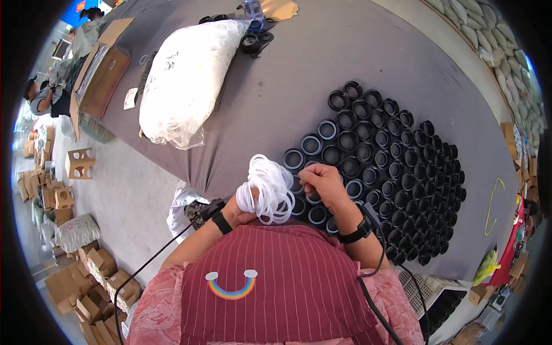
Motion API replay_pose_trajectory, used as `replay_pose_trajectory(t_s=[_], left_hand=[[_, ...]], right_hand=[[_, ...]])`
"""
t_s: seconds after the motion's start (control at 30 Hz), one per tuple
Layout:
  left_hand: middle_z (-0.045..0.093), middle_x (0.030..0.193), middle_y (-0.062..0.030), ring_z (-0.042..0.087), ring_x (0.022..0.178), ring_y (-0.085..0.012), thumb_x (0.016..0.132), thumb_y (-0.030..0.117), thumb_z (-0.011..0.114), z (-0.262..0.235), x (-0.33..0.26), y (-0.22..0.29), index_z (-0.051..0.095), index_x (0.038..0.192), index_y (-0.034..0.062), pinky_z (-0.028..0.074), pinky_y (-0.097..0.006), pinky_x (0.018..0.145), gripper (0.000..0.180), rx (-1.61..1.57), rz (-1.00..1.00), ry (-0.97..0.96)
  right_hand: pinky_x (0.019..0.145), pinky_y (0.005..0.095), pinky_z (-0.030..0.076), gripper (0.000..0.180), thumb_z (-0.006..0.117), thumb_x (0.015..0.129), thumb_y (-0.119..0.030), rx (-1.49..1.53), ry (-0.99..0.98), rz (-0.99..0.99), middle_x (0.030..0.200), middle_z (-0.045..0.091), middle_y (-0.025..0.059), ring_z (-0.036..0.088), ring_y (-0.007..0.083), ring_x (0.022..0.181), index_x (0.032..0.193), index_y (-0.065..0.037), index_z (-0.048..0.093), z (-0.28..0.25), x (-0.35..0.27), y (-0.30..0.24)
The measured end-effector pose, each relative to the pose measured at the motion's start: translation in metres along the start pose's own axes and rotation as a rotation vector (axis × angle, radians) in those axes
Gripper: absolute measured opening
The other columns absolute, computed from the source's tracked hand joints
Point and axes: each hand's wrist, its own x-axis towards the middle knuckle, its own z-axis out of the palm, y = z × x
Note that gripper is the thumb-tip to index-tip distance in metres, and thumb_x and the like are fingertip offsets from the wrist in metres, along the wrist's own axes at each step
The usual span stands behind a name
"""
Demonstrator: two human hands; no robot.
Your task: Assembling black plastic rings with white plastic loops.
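Observation:
A thick bunch of thin white rings (267, 187) hangs in my left hand (234, 214), whose fingers curl round it and are partly hidden behind it. My right hand (326, 183) is just right of the bunch, thumb and forefinger pinched together over the near-left edge of a group of black round caps (347, 133). Whether a ring sits in that pinch I cannot make out. The caps stand close together, hollow side up, on the grey-covered table (287, 75). Several at the near-left edge show a paler ring inside, such as one cap (328, 121).
A large white plastic sack (190, 80) lies on the table's left part, with more black parts (249, 43) beyond it. An open cardboard box (103, 80) stands past the left edge. Cables run from both wrists. A yellow cord (493, 207) lies at the far right.

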Motion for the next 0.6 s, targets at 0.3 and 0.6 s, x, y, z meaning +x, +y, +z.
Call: replay_pose_trajectory(t_s=[0.3, 0.6], left_hand=[[0.056, 0.104, -0.0051, 0.056, 0.092, -0.0125, 0.084, 0.006, 0.058, 0.013, 0.003, -0.002, 0.05, 0.114, 0.0046, 0.049, -0.027, 0.079, 0.031, 0.208, -0.005, 0.025], [0.056, 0.104, -0.0058, 0.056, 0.095, -0.0149, 0.084, 0.005, 0.057, 0.003, 0.008, -0.007, 0.05, 0.113, 0.0039, 0.048, -0.029, 0.083, 0.031, 0.291, 0.079, 0.04]], right_hand=[[0.048, 0.0209, 0.043, 0.014, 0.064, 0.08, -0.014, 0.003, -0.076, -0.04, 0.065, 0.058, 0.0006, 0.053, 0.0077, 0.054, 0.085, -0.001, 0.063, 0.006, -0.007, 0.003], [0.046, 0.0208, 0.043, 0.008, 0.062, 0.081, -0.01, 0.306, 0.173, -0.063, 0.064, 0.057, 0.0005, 0.053, 0.0087, 0.051, 0.084, -0.002, 0.062, -0.027, -0.002, 0.007]])
